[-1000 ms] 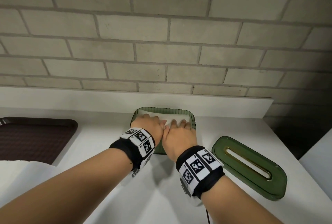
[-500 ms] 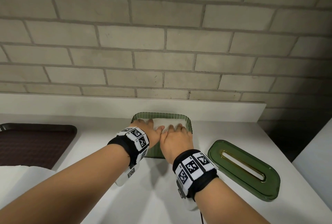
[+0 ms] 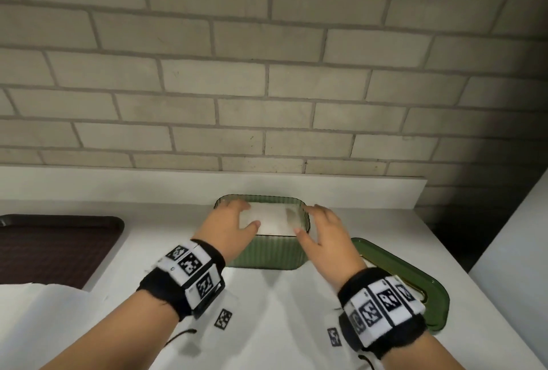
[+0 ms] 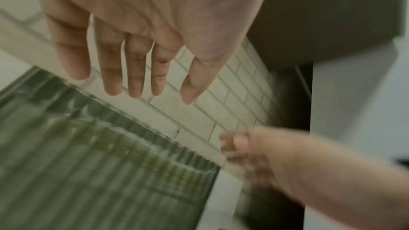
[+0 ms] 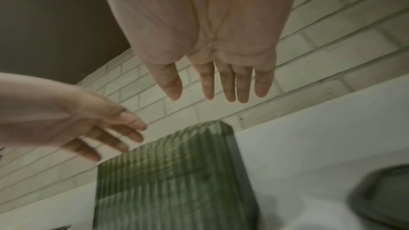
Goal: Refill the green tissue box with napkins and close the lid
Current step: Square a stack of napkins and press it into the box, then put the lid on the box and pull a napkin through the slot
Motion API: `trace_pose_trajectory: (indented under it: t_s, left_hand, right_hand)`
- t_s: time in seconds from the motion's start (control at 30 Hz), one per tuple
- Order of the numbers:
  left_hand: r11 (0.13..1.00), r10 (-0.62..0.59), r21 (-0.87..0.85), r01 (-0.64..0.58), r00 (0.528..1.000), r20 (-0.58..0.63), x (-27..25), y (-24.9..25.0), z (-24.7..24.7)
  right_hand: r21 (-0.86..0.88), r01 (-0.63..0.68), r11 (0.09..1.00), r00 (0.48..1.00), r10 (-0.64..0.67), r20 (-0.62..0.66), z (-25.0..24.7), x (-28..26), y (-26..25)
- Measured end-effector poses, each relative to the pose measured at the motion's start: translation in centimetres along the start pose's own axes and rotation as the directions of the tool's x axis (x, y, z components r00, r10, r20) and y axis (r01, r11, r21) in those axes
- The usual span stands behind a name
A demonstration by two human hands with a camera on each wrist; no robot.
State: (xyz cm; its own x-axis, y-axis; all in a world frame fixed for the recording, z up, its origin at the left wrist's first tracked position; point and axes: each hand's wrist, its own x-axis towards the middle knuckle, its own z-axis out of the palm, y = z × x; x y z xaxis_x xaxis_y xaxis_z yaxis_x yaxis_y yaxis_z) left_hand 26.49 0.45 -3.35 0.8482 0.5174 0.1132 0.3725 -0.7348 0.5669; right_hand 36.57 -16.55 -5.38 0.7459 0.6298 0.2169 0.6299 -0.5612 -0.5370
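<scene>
Brick wall [image 3: 267, 87] backs a white counter [image 3: 267, 310], and on that counter, close to the wall ledge, stands the green tissue box [image 3: 267, 254] with its ribbed walls upright and its top open. White napkins [image 3: 271, 220] lie flat inside it, near the rim. Your left hand [image 3: 229, 228] is over the left end of the box, fingers straight and spread, thumb on or just above the stack; the wrist views do not settle whether it touches. Your right hand [image 3: 324, 234] sits over the right end, fingers likewise straight, holding nothing. The two hands are apart, one at each end.

Judgement: the filling step looks finished or nearly so, with the stack seated. The lid [image 3: 406, 274] is not yet on; it lies flat on the counter just right of the box, partly hidden by your right wrist. The next move calls for you to reach right, take the lid by its edges, align its slot lengthwise over the box, and press it down evenly. A dark tray [image 3: 53, 248] sits at far left.
</scene>
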Motion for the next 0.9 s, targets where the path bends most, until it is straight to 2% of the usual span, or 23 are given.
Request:
trace_pose_trajectory:
  t_s: [0.07,0.13,0.2,0.3,0.5,0.67,0.9]
  left_hand:
    - [0.991,-0.021,-0.132,0.020,1.000,-0.007,-1.9,-0.2,0.0]
    - [0.969,-0.030,-0.247,0.019,0.999,-0.040,-3.9,-0.6,0.3]
    - [0.944,-0.050,-0.328,0.023,0.996,-0.074,-5.7,-1.1,0.6]
    - [0.934,-0.072,-0.355,0.036,0.993,-0.088,-7.5,-2.0,1.2]
    - [0.938,-0.074,-0.345,0.039,0.993,-0.087,-9.3,-2.4,1.1]
    - [0.935,-0.074,-0.352,0.034,0.992,-0.100,-10.3,-2.9,0.7]
    - [0.899,-0.102,-0.436,0.046,0.989,-0.107,-11.3,-3.7,0.6]
  right_hand:
    - [-0.012,-0.094,0.995,0.995,0.094,-0.024,-0.8,-1.6,2.2]
    - [-0.081,-0.230,0.970,0.972,0.232,0.022,-1.3,-3.5,4.4]
    - [-0.179,-0.327,0.928,0.931,0.349,0.105,-1.9,-5.5,6.3]
    - [-0.243,-0.411,0.879,0.870,0.458,0.184,-3.1,-7.5,8.0]
    - [-0.367,-0.462,0.807,0.788,0.564,0.247,-4.2,-8.1,8.8]
    - [-0.470,-0.442,0.764,0.760,0.597,0.257,-3.9,-7.4,8.8]
    - [-0.483,-0.391,0.784,0.796,0.551,0.250,-3.6,-6.8,9.0]
